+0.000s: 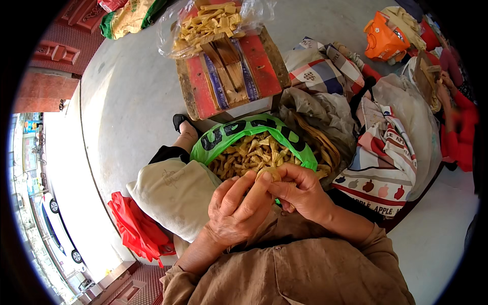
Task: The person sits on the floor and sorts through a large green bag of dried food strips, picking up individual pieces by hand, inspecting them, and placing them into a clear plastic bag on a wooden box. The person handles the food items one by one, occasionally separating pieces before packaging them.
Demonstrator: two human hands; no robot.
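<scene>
My left hand (235, 209) and my right hand (307, 197) meet in front of my chest, both closed on a small yellowish-tan folded strip (270, 174). Thumbs and fingertips pinch it from either side, hiding part of it. Just beyond my fingers a green plastic bag (223, 136) with black lettering stands open. Inside lie many knotted tan strips (246, 151) that look like the held piece.
Beyond the bag, a worn red-topped wooden stool (195, 84) carries a slotted wooden block (226, 63) and a clear bag of flat yellow strips (211, 23). Patterned cloth (381, 157) lies at right, near another person in red (460, 127). A red bag (137, 229) sits left.
</scene>
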